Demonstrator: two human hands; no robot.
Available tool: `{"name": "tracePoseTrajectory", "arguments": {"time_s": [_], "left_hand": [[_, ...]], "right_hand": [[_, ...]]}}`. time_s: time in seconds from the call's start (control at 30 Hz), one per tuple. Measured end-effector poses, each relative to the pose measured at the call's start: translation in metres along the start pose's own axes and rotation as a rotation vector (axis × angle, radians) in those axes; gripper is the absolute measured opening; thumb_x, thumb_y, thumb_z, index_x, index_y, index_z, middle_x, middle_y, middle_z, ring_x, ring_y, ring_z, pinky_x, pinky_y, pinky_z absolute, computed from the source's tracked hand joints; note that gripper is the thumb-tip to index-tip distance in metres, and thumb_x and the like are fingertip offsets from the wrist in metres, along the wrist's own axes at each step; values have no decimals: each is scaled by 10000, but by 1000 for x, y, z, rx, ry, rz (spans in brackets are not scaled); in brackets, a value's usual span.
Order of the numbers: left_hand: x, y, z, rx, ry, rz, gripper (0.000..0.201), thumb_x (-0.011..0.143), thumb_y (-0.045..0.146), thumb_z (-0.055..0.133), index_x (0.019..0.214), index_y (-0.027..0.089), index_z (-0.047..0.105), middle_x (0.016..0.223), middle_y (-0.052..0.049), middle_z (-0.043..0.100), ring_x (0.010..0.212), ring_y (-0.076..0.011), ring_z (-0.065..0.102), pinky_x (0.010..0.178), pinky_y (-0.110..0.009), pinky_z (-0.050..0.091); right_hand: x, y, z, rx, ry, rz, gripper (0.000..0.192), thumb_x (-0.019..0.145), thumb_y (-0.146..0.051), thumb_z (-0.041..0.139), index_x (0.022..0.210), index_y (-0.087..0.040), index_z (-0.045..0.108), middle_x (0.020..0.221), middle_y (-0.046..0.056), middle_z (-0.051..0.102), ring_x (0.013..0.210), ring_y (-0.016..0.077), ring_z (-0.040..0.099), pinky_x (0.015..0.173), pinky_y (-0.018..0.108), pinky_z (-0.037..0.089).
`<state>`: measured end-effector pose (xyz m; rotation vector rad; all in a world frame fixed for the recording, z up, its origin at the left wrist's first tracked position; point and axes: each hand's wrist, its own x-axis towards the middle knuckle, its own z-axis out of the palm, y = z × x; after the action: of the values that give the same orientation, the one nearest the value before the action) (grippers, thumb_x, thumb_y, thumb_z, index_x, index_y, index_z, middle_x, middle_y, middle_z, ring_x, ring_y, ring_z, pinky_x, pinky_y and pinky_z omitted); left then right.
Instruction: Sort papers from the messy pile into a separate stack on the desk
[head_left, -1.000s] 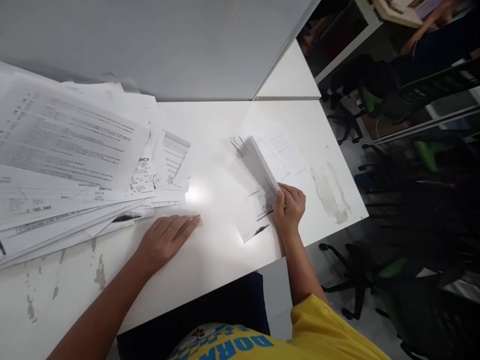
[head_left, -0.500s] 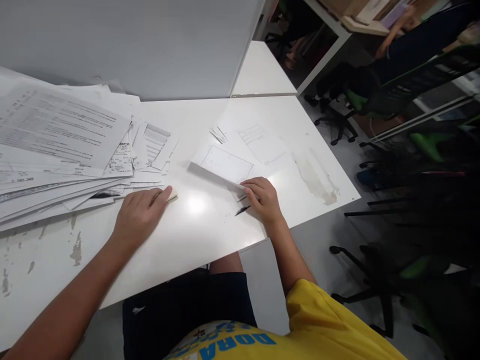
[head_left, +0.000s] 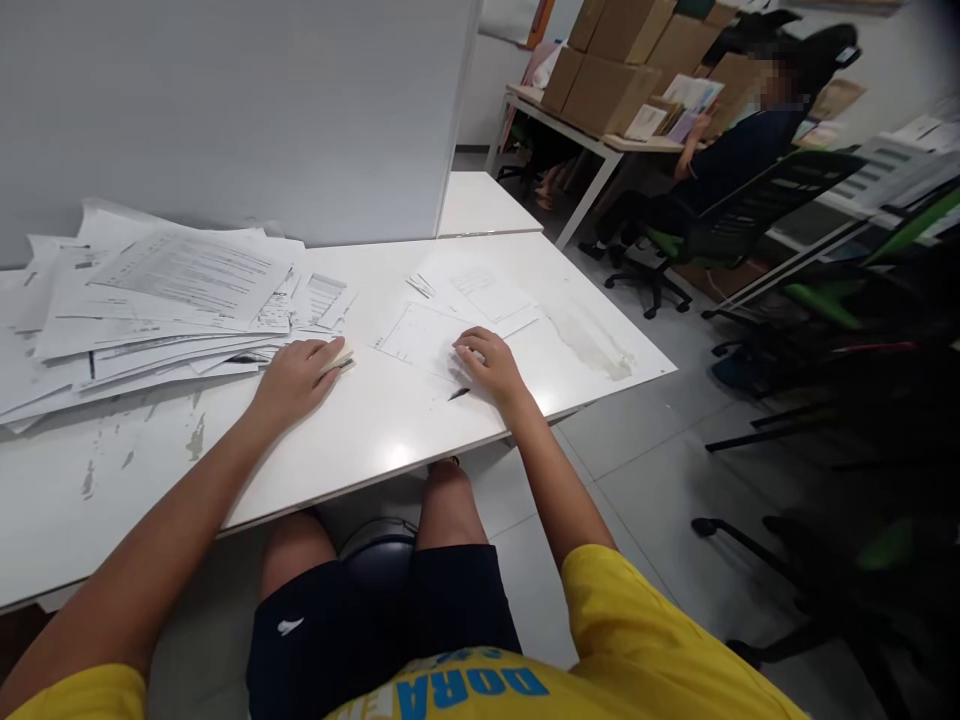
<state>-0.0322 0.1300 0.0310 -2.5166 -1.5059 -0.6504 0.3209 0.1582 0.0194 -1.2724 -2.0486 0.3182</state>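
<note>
My left hand (head_left: pixel 296 378) is closed around a small cream-coloured block (head_left: pixel 343 359) with a dark line along its side, beside the right end of a large paper pile (head_left: pixel 180 300). Most of the block is hidden by the fingers, so its kind is unclear. My right hand (head_left: pixel 489 368) rests on the near right edge of a white sheet (head_left: pixel 420 335) with thin printed lines, its fingers loosely bent and a little apart. That sheet lies flat on the white table. Just left of the right wrist is a dark, pointed mark or thin object (head_left: pixel 459 394).
Behind the sheet lie another printed sheet (head_left: pixel 487 290) and a few narrow paper strips (head_left: pixel 421 284). A grey partition (head_left: pixel 225 110) stands along the table's back. To the right are office chairs (head_left: pixel 780 210), a seated person, and a desk with cardboard boxes (head_left: pixel 607 85).
The sheet's raised near edge has come down, and it now lies flat under my right hand. My left hand still grips the block. The head view has tilted up, showing more of the room.
</note>
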Motion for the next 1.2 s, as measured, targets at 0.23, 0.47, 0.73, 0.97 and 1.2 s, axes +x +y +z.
{"name": "tracePoseTrajectory", "arguments": {"time_s": [0.23, 0.47, 0.73, 0.97, 1.2], "left_hand": [[1, -8, -2, -111, -1, -3, 467, 957, 438, 433, 1311, 201, 624, 1117, -121, 688, 1031, -273, 580, 942, -426, 449], [6, -12, 3, -135, 25, -29, 448, 958, 420, 447, 1285, 189, 648, 1108, -122, 691, 1068, -285, 543, 980, -448, 416], [9, -18, 7, -127, 44, -10, 435, 955, 383, 449, 1292, 181, 635, 1121, -121, 679, 1078, -280, 546, 1010, -460, 420], [10, -19, 5, -125, 34, -8, 424, 957, 381, 447, 1296, 201, 626, 1141, -110, 682, 1085, -272, 565, 1002, -433, 441], [10, -25, 10, -44, 87, -82, 400, 955, 363, 455, 1279, 226, 646, 1140, -114, 704, 1093, -295, 561, 1005, -494, 370]], "right_hand": [[11, 24, 13, -325, 142, 295, 452, 887, -380, 569, 1270, -145, 615, 1387, 172, 566, 1313, 335, 435, 1114, 511, 302], [13, 13, 11, -383, 172, 394, 370, 947, -454, 503, 1085, -149, 659, 1065, 150, 693, 1066, 323, 568, 1004, 478, 339], [14, 0, 2, -323, 77, 496, 473, 990, -490, 448, 659, -200, 624, 667, 54, 652, 700, 209, 587, 694, 311, 360], [11, -6, 4, -260, 0, 422, 316, 944, -429, 533, 975, -197, 745, 799, 48, 718, 776, 204, 634, 722, 295, 398], [10, -1, 5, -108, -63, 96, 329, 948, -388, 498, 950, -177, 751, 872, 84, 721, 848, 229, 638, 809, 343, 467]]}}
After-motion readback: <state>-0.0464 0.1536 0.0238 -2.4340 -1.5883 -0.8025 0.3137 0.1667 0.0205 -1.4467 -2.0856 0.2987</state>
